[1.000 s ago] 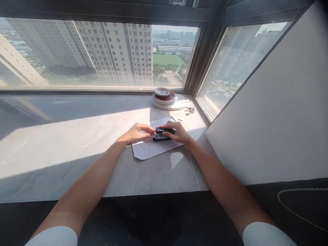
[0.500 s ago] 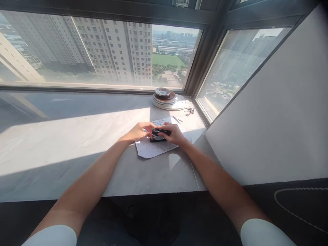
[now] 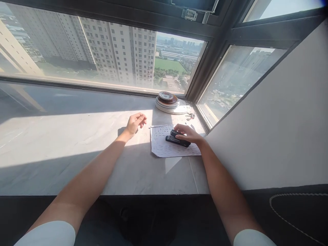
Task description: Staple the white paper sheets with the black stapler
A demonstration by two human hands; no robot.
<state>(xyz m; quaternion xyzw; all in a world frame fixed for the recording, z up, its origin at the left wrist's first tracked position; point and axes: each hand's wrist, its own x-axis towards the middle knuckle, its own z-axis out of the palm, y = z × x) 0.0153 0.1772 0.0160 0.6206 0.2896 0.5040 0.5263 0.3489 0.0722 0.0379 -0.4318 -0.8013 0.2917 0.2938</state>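
At the far left, tower blocks show through the window [image 3: 102,51], and sunlight falls in bands across the pale sill [image 3: 77,136]. The left hand [image 3: 135,123] is above the sill, just left of the paper and apart from it; its fingers are curled, thumb close to forefinger, and I cannot tell whether they pinch anything small. Next comes the paper [image 3: 164,151], covered in rows of dark handwriting, with larger, more widely spaced characters toward the upper left; none can be read. Behind it, near the window corner, stand stacked plates [image 3: 167,106], the small top one patterned. The black stapler [image 3: 176,140] is over the paper, its top and base parted at the left end; pale marks near the base's right end are too small to read. The right hand [image 3: 187,133] holds the stapler's top, thumb on the near side, fingers over it. Farther back lie keys [image 3: 191,116], beside the plates. A white wall [image 3: 282,119] closes the right side.
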